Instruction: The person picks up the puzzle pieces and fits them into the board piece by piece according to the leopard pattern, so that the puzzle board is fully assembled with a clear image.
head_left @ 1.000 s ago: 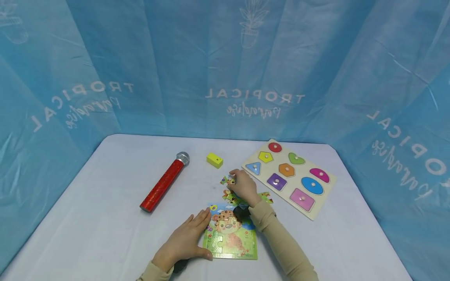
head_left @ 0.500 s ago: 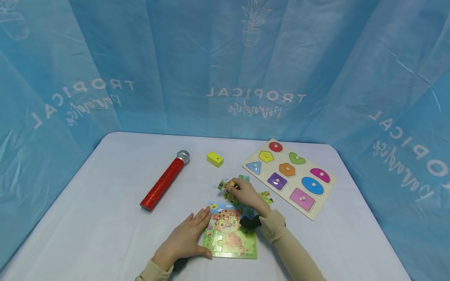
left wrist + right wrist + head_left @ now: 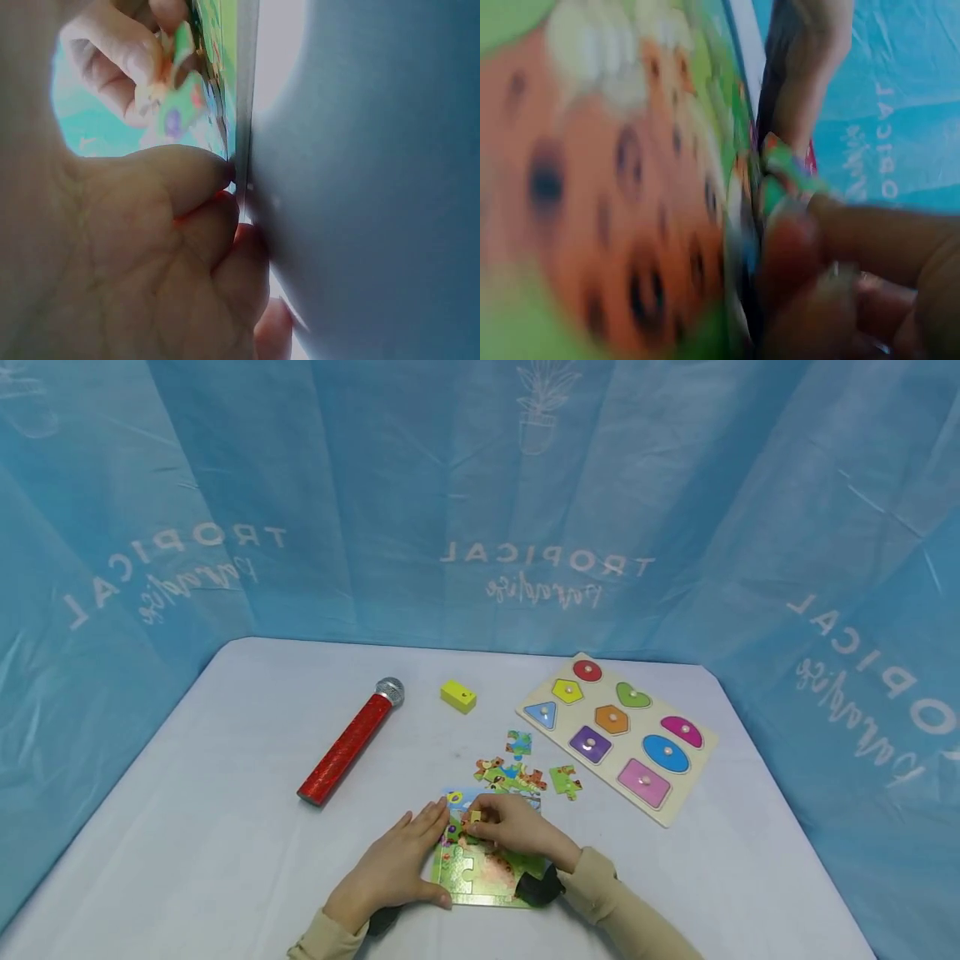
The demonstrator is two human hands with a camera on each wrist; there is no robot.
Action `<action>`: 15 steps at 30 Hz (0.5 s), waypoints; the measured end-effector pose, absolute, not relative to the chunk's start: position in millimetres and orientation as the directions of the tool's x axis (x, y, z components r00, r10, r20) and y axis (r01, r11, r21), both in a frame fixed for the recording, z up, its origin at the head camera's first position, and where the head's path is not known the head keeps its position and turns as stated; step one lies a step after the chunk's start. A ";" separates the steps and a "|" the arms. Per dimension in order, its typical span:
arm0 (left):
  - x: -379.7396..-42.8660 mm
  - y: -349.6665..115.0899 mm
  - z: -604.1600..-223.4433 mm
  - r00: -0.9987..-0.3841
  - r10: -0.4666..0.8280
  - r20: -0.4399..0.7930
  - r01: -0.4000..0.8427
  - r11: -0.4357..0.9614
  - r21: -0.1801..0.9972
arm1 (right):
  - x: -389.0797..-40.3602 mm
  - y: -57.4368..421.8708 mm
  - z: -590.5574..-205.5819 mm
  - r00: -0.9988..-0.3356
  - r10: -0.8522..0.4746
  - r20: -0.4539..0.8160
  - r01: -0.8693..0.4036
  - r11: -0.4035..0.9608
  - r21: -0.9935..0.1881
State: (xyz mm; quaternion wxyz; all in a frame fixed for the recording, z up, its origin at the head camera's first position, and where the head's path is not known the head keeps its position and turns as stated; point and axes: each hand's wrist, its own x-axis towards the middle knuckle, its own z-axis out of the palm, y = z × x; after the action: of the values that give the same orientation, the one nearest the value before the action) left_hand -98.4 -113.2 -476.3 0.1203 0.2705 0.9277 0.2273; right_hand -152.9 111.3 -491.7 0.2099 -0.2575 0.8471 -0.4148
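Note:
My left hand (image 3: 401,864) lies flat with straight fingers against the left edge of a puzzle board (image 3: 495,899) with a spotted cartoon animal on it. Over the upper part of that board, my right hand (image 3: 525,827) pinches a puzzle piece (image 3: 456,829) between thumb and fingers. In the left wrist view the piece (image 3: 180,109) looks green with a purple spot, held tilted just off the board. Loose puzzle pieces (image 3: 525,777) lie in a cluster beyond the board's top edge. The right hand hides much of the board's upper half.
A wooden shape board (image 3: 611,721) with several knobbed coloured shapes sits at the back right. A red microphone (image 3: 348,747) lies to the left. Near the back is a small yellow block (image 3: 458,697). Blue curtains (image 3: 480,510) stand behind the white table (image 3: 225,827).
My right hand has picked a puzzle piece from the cluster and brought it toward me over the board, uncovering the loose pieces. The left hand has stayed in place.

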 end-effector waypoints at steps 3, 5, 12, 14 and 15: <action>-98.2 -114.4 -476.6 -0.825 0.557 -0.094 0.448 0.747 0.491 | -151.8 106.9 -492.3 -0.781 -0.618 -0.094 -0.339 0.545 -0.767; -98.2 -114.8 -476.9 -0.826 0.557 -0.084 0.452 0.744 0.492 | -151.4 105.3 -491.1 -0.772 -0.631 -0.075 -0.376 0.548 -0.747; -98.5 -114.8 -477.8 -0.826 0.558 -0.074 0.456 0.741 0.492 | -153.2 107.5 -493.9 -0.769 -0.633 -0.091 -0.331 0.516 -0.790; -98.7 -114.8 -478.1 -0.825 0.559 -0.083 0.452 0.742 0.495 | -152.8 107.5 -494.6 -0.769 -0.631 -0.098 -0.327 0.521 -0.789; -98.6 -115.0 -478.0 -0.825 0.558 -0.086 0.451 0.743 0.494 | -152.3 106.9 -494.2 -0.765 -0.636 -0.099 -0.334 0.523 -0.784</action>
State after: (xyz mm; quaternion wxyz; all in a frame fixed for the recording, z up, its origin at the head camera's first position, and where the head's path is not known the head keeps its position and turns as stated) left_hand -98.6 -115.0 -478.0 0.1149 0.2725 0.9264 0.2329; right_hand -152.3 106.9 -494.2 0.1906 -0.2847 0.8516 -0.3967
